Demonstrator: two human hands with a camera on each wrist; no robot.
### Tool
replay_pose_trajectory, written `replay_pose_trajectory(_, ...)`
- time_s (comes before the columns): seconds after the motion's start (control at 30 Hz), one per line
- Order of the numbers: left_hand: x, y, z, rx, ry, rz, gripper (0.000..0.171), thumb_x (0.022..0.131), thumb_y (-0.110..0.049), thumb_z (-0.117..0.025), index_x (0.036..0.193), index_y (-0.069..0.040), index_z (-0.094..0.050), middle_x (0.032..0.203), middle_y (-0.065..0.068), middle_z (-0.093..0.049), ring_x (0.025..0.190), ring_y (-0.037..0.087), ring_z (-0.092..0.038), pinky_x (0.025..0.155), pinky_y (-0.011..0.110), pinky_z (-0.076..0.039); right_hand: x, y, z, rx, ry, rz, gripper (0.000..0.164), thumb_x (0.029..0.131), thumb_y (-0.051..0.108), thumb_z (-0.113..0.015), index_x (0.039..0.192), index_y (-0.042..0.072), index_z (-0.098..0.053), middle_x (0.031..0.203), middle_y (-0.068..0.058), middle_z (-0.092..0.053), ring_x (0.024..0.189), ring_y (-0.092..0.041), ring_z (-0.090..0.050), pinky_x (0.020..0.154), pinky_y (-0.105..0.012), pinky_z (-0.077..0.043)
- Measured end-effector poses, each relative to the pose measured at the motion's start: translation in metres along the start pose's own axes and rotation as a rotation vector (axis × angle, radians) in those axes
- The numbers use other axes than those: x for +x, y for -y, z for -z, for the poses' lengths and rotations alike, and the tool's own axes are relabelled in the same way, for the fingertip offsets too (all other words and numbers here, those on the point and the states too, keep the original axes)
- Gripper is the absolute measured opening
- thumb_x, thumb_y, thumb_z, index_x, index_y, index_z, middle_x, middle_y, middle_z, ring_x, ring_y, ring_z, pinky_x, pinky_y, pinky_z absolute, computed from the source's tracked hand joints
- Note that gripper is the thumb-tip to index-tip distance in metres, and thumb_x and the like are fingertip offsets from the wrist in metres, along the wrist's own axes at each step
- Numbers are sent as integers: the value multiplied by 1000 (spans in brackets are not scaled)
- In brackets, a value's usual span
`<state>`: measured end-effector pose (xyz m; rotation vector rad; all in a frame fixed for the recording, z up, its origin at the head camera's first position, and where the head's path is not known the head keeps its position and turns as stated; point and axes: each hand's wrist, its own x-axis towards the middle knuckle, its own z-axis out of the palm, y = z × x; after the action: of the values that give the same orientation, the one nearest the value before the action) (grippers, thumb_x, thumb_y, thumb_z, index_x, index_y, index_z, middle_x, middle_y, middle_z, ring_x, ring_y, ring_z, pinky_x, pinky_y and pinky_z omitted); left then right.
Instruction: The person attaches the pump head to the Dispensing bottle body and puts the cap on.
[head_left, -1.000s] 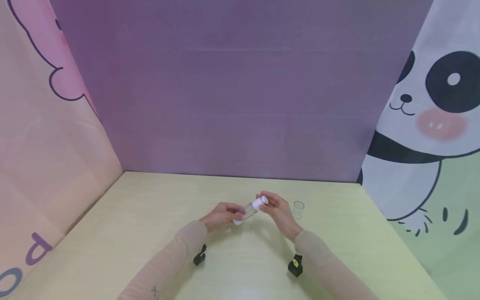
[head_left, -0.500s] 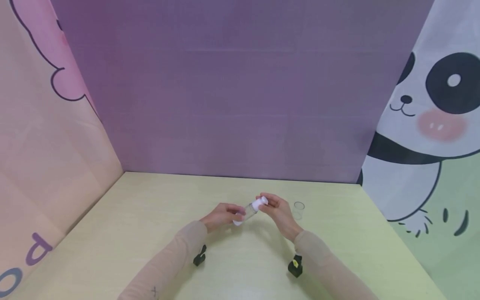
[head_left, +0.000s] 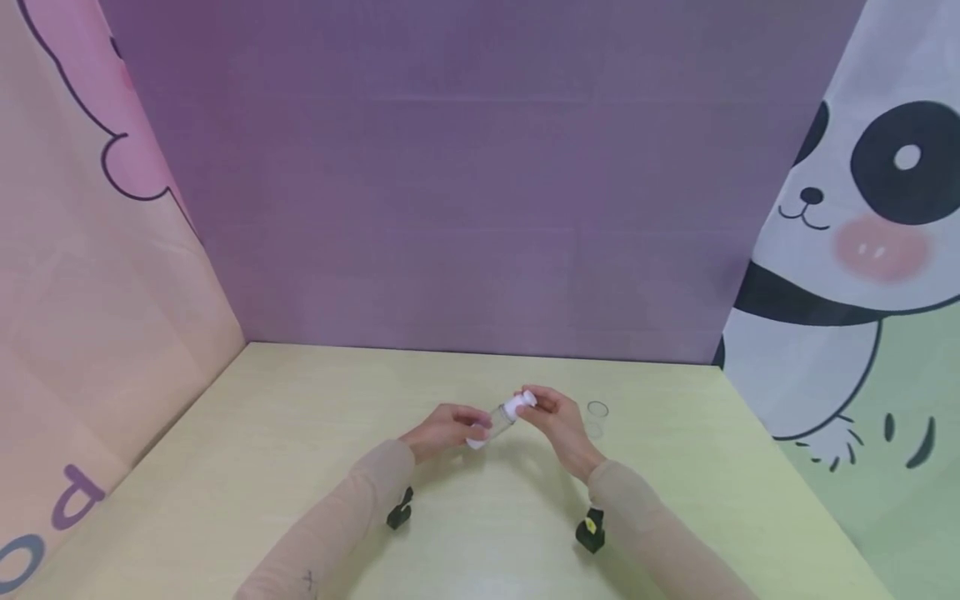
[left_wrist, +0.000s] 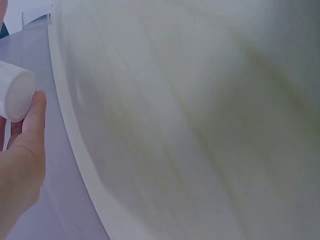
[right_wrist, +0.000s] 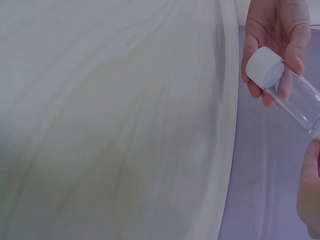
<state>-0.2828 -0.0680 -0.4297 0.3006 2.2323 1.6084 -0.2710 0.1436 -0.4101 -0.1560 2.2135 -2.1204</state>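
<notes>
Both hands hold a bottle with a clear cylindrical body [right_wrist: 299, 100], tilted above the table in the head view, its upper end toward the right. My left hand [head_left: 444, 431] grips the lower end, around the white base [right_wrist: 264, 67]; the base's round underside faces the left wrist camera. At the other end, my right hand [head_left: 558, 427] pinches the white top [head_left: 519, 405], which has a narrower neck and a small flared tip. Only a sliver of this top shows at the edge of the right wrist view.
A clear piece with a thin dark round rim [head_left: 597, 409] stands on the pale wooden table [head_left: 322, 400], just right of my right hand. Purple cloth [head_left: 480, 208] hangs behind the table. Printed panels flank both sides, with a panda [head_left: 847, 250] on the right one.
</notes>
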Motion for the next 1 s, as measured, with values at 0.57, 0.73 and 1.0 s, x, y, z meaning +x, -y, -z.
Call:
replay_pose_trajectory(0.57, 2, -5, 2, 12, 0, 29, 35, 82, -26, -69, 115, -16, -63, 120, 5, -59, 101, 18, -54, 89, 40, -45, 2, 0, -2, -32, -76, -11, 43, 79, 17, -72, 116, 2, -56, 105, -9, -65, 90, -13, -60, 90, -34, -47)
replay_pose_trajectory(0.73, 1, -7, 1, 5, 5, 23, 35, 82, -23, -68, 116, -15, -63, 120, 6, -59, 101, 18, -55, 89, 40, -44, 2, 0, -3, -47, -97, -26, 43, 79, 20, -72, 115, 3, -56, 103, -7, -63, 90, -13, -59, 88, -34, -47)
replay_pose_trajectory(1.0, 0, -9, 0, -13, -1, 18, 34, 82, -20, -68, 115, -13, -63, 119, 7, -59, 100, 18, -55, 89, 38, -46, 2, 0, -4, -51, -113, -25, 43, 78, 23, -73, 114, 5, -57, 102, -6, -62, 90, -13, -57, 87, -32, -48)
